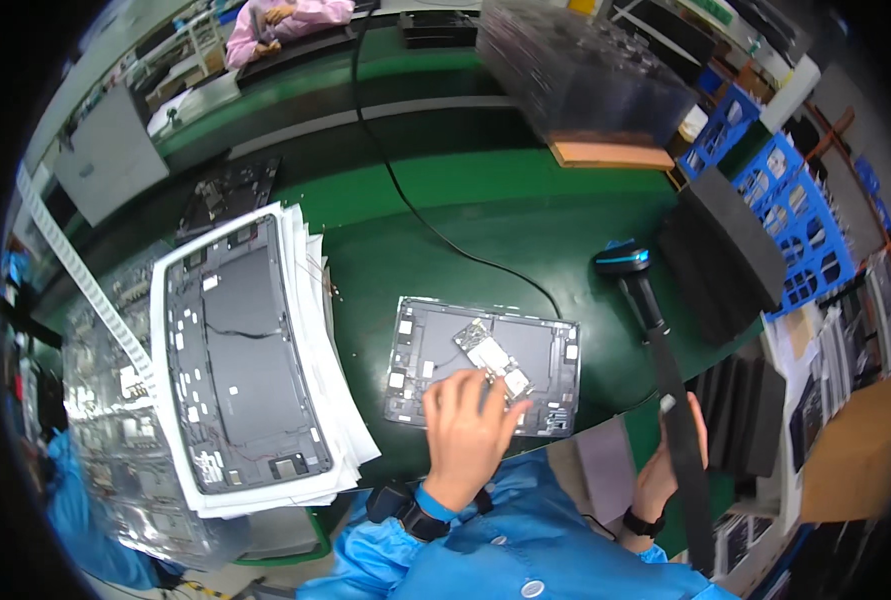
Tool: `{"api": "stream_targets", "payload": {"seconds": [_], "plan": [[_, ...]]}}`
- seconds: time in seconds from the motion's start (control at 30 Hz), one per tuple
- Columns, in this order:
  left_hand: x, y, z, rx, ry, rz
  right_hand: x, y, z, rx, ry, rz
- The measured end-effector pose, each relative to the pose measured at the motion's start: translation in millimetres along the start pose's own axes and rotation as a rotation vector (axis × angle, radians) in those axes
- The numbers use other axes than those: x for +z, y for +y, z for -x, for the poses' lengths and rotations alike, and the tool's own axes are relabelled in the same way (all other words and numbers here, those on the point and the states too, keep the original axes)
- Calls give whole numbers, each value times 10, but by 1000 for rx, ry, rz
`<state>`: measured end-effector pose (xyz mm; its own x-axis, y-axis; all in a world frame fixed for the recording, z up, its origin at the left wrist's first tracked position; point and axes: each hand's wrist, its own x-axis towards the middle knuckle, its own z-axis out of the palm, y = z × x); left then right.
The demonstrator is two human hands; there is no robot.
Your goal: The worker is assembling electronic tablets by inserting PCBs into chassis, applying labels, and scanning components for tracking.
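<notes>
A thin dark tablet housing point(437, 345) lies on the green bench in front of me. Slanted across its middle is a small circuit board point(487, 352) with pale shields and labels. My left hand point(465, 430) reaches over the housing's near edge, fingers and thumb around the board's lower end; the fingertips are partly hidden. To the right, beside the bench edge, my right hand point(660, 470) grips a long black foam sheet point(687, 470), seen nearly edge-on. Its fingers show on the sheet's far side.
Another housing point(240, 350) rests on a white stack at left, near bagged boards point(115, 410). A black scanner point(637, 285) stands beyond the foam sheet. Black foam stacks point(720, 260) and blue racks point(790, 220) line the right. A cable point(435, 230) crosses the bench. A person in pink point(285, 25) works opposite.
</notes>
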<state>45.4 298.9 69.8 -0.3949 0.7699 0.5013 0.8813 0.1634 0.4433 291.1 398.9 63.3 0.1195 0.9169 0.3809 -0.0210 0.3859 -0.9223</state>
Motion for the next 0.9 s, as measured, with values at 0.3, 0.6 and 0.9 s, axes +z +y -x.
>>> {"api": "stream_targets", "payload": {"seconds": [0.3, 0.6, 0.9], "plan": [[-241, -155, 201, -569, -96, 117, 634, 86, 373, 301, -244, 154], [-493, -137, 457, -1108, -54, 1108, 375, 83, 106, 236, -406, 252], [-1125, 115, 1362, -1091, 132, 1225, 765, 64, -799, -329, -462, 241]]}}
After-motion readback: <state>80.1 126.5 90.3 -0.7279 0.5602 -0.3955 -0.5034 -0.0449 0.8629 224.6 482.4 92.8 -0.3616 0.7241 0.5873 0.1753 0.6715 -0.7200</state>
